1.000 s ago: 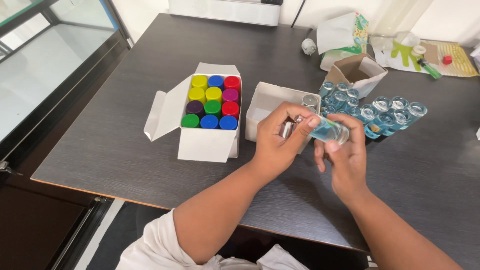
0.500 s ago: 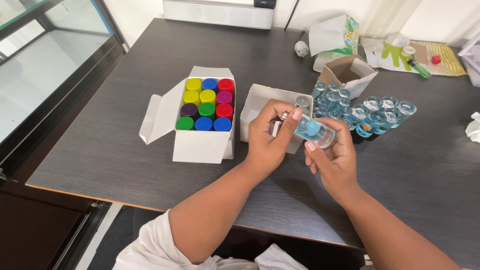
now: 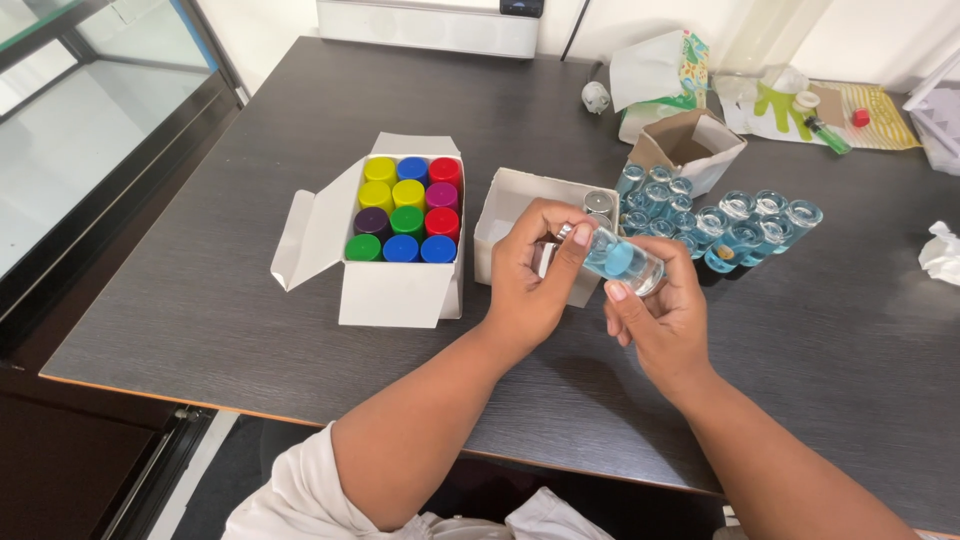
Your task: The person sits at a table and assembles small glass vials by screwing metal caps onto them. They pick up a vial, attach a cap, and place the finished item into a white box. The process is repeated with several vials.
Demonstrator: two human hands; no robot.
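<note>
From the head camera, looking down over a dark tabletop, both hands meet just in front of a small open white box. The left hand and the right hand share one small glass bottle, clear with pale blue liquid inside, lying tilted on its side between them. The left fingers are pinched shut around the bottle's silver cap end, while the right fingers curl closed under and around its body, so the bottle is held off the tabletop, above the near edge of the white box.

To the left stands another open white carton, its flaps spread, packed with rows of bottles whose coloured caps show yellow, blue, red, purple, green and pink. To the right of the hands, a cluster of the same blue glass bottles stands upright on the tabletop, close together. Behind them sits a small open brown cardboard box. At the far edge are a torn paper packet and a green item on a yellow sheet. A crumpled white tissue lies at the right.
</note>
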